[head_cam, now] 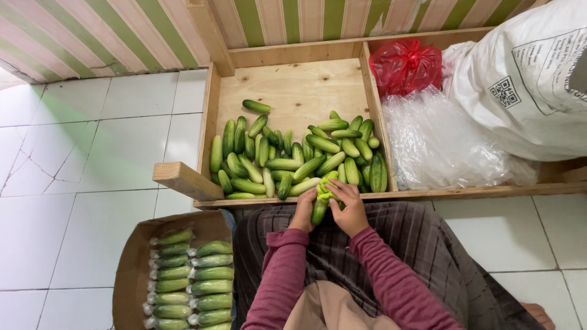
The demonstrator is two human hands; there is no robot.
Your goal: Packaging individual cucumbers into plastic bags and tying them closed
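1. Both hands meet at the near rim of the wooden tray (287,91), closing on one cucumber (319,209), dark green and stood upright, with a light-green wrap at its top.
2. The right hand (350,211) curls its fingers over the wrap.
3. The left hand (304,211) grips from the left; its fingertips are hidden behind the cucumber.
4. Loose cucumbers (293,156) fill the tray beyond; a cardboard box (131,269) of wrapped ones lies near left.

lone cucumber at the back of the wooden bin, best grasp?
Grip the lone cucumber across its middle, coming straight down from above. It lies flat on the bare bin floor, apart from the pile, long axis roughly left-right, so both long sides look free; close across the narrow width.
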